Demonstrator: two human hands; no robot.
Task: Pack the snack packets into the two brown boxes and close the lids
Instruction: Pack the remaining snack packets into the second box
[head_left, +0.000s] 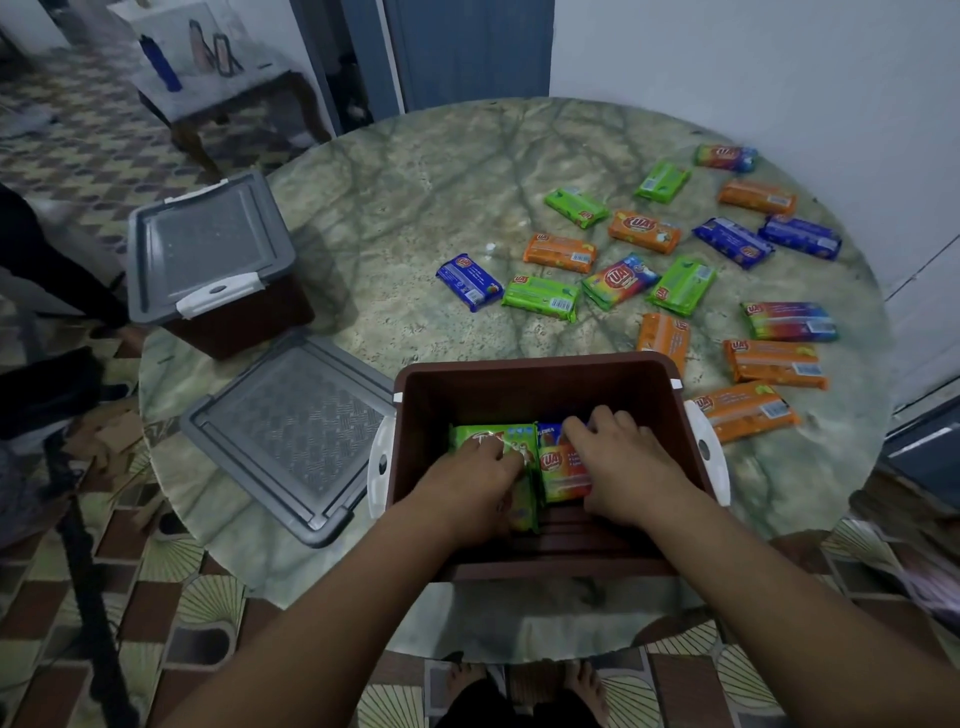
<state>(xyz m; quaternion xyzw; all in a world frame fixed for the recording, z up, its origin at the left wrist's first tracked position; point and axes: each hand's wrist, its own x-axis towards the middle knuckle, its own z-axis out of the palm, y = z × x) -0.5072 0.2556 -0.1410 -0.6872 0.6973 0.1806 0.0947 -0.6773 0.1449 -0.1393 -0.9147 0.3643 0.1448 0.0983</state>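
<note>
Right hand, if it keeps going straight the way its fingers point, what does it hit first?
The right hand points away from the person, inside the open brown box. It would probably meet the blue packet just ahead, then the box's far wall; depth is unclear.

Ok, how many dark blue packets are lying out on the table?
3 dark blue packets: one at the spread's left end, two side by side at far right. Another blue packet peeks out inside the open box; more may be hidden.
</note>
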